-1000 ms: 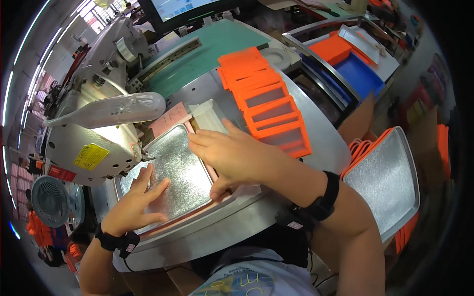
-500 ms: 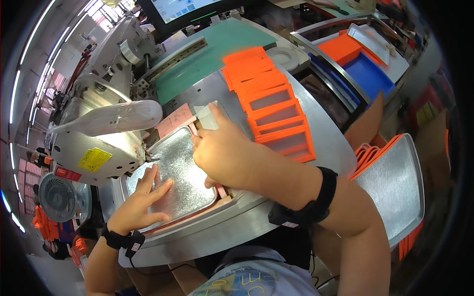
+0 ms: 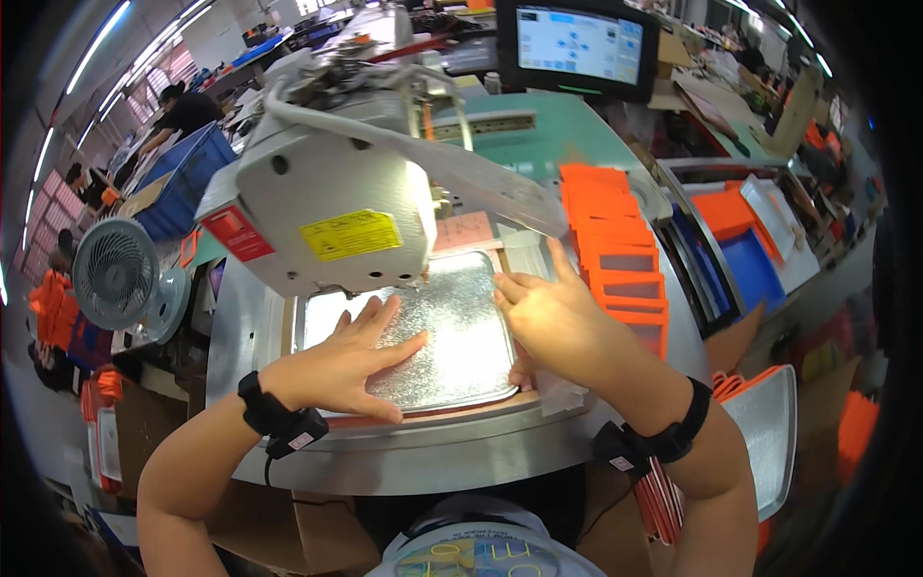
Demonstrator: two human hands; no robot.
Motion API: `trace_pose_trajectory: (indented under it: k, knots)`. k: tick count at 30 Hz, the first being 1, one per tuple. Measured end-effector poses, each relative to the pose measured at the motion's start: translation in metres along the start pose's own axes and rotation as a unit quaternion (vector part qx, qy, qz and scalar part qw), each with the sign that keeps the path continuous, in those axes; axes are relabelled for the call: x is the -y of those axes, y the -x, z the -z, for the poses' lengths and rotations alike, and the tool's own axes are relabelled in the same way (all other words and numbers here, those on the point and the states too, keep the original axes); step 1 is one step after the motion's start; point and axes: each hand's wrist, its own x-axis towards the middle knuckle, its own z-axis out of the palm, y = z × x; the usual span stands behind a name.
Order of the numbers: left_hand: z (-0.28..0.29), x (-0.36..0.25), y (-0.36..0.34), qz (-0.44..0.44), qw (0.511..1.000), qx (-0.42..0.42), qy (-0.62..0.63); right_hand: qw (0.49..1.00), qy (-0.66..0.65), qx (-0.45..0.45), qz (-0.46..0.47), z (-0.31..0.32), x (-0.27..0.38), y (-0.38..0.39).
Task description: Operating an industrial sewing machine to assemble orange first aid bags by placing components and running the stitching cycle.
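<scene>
A silvery foil-faced panel (image 3: 461, 313) with rounded corners and a grey rim lies flat in a shallow frame, partly under a large sewing machine head (image 3: 327, 207). My left hand (image 3: 336, 367) rests on the panel's left part, fingers spread and pressing flat. At the panel's right edge is my right hand (image 3: 556, 313), its index finger stretched forward and its other fingers bent. The right thumb touches near the panel's lower right corner. I see nothing held in either hand. The machine head hides the panel's far left part.
Overlapping orange frames with window openings (image 3: 625, 260) run along the table's right side. A monitor (image 3: 577, 48) stands behind the green work surface (image 3: 538, 130). Further right are a blue tray (image 3: 750, 269) and another silvery panel (image 3: 764, 433). A fan (image 3: 115, 269) stands left.
The view has swung left, bringing the machine head and monitor nearer the middle. Both hands stay on the panel, the left spread and the right at its right edge.
</scene>
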Motion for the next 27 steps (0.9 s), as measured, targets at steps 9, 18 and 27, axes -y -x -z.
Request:
trace_pose_trajectory:
  k: [9, 18, 27]
  knots:
    - [0.004, -0.002, 0.003, -0.009, 1.0, -0.012, 0.012, 0.999, 0.004, -0.027, 0.017, -0.001, 0.0, 0.004]
    - [-0.004, 0.0, 0.004, -0.032, 0.998, -0.053, -0.005, 0.998, -0.025, -0.044, 0.035, -0.003, -0.005, 0.007]
    - [-0.005, 0.001, 0.007, -0.033, 0.998, -0.047, 0.002, 0.997, -0.033, -0.051, 0.048, -0.008, -0.005, 0.008]
